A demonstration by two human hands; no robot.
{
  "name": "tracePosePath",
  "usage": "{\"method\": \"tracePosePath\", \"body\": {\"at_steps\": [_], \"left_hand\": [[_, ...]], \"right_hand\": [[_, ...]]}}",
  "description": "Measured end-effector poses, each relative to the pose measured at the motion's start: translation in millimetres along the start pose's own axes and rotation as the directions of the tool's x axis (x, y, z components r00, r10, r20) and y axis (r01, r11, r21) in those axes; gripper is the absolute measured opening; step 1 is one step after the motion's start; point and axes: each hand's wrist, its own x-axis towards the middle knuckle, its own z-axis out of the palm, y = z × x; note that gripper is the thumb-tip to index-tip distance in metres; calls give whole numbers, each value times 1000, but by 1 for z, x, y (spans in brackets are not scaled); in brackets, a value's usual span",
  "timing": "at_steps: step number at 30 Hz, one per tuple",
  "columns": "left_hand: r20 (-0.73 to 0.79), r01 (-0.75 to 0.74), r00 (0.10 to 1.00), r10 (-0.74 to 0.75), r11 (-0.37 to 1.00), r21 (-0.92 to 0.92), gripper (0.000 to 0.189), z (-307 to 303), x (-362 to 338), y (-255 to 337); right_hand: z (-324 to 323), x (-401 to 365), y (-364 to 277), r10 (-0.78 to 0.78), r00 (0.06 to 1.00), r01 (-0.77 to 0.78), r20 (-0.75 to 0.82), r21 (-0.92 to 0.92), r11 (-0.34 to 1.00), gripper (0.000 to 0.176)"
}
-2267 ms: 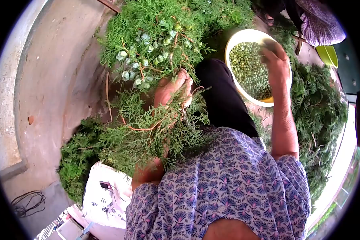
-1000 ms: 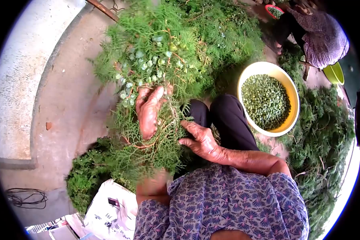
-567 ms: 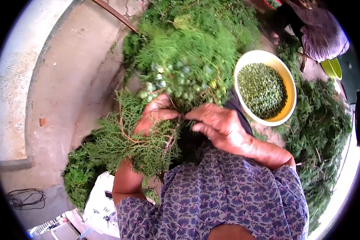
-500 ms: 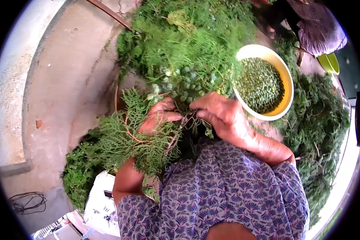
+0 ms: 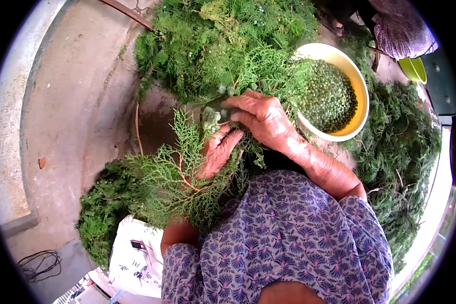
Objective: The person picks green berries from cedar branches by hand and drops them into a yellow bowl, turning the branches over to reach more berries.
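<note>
My left hand (image 5: 219, 156) is closed, thumb and fingers pinching a twig of a leafy cypress-like branch (image 5: 182, 175). The branch's flat green sprays spread over my left wrist and forearm. A cluster of pale green cones (image 5: 211, 117) stands just above the left fingertips. Beside that cluster is my right hand (image 5: 262, 117), its thumb and forefinger a little apart, slightly blurred, with nothing visible between them. To the right, a yellow basin (image 5: 362, 96) with a white rim holds many small green cones (image 5: 329, 96). A leafy spray overlaps its left edge.
A heap of cut green branches (image 5: 202, 45) lies ahead, with more branches (image 5: 400, 142) at right and a smaller pile (image 5: 104, 202) at left. A white sack (image 5: 137, 263) lies at lower left. Another person (image 5: 400, 30) sits at upper right near a green basin (image 5: 414, 69).
Both hands have moved slightly upward relative to my body, the left also to the right. The right hand's fingers have come up beside the cone cluster. The view has shifted slightly.
</note>
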Motion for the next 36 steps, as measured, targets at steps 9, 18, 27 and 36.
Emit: {"method": "tracePosePath", "body": {"at_steps": [9, 18, 27, 36], "left_hand": [[-152, -476, 879, 452, 814, -332, 12, -1, 7, -55], [-66, -446, 895, 441, 891, -90, 14, 16, -12, -24], [26, -301, 945, 325, 900, -316, 21, 9, -5, -33], [160, -133, 959, 236, 868, -479, 18, -3, 15, -59]], "right_hand": [[-12, -8, 2, 100, 962, -114, -255, -40, 993, 20], [-4, -3, -5, -34, 997, 42, -63, 126, 991, 16], [5, 0, 5, 54, 995, -21, -82, 359, 933, 11], [-34, -14, -7, 373, 861, -501, 346, 704, 503, 19]]}}
